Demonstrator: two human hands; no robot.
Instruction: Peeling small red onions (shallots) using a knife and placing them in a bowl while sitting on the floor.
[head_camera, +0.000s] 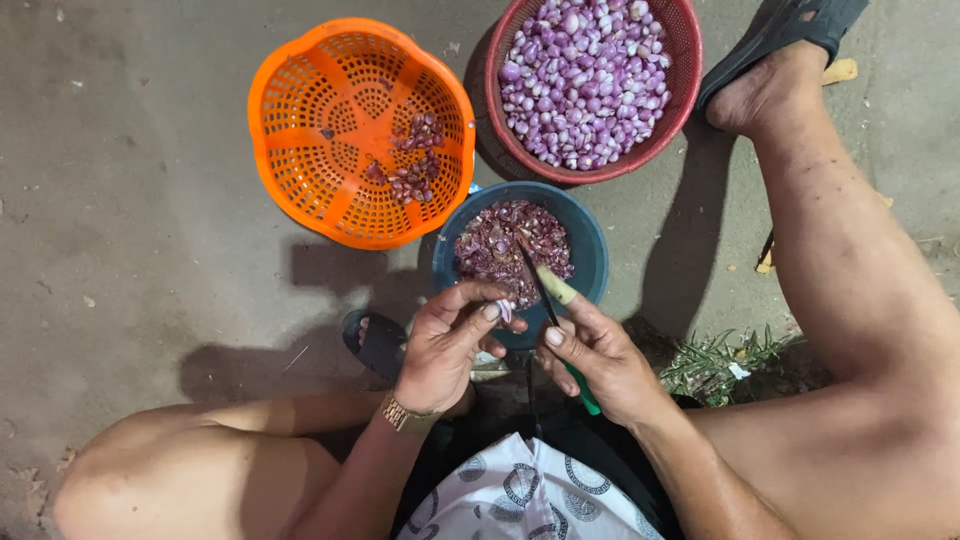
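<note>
The head camera looks straight down, close above the lap, at the concrete floor (150, 200).

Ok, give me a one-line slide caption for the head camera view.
Left hand holds a small shallot while right hand works a green-handled knife over a blue bowl of peelings.

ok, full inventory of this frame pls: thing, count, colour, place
orange basket: 1, orange, upper left, few shallot bits inside
red bowl: 1, dark red, top centre, full of peeled shallots
blue bowl: 1, blue, centre, holds purple shallot skins
knife: 1, green handle, dark blade, in right hand
shallot: 1, pale purple, at left fingertips
sandals: 2, dark, one below the blue bowl, one top right
weeds: green clump, right of centre
bracelet: 1, gold, left wrist
left hand: pinching shallot
right hand: gripping knife
</note>
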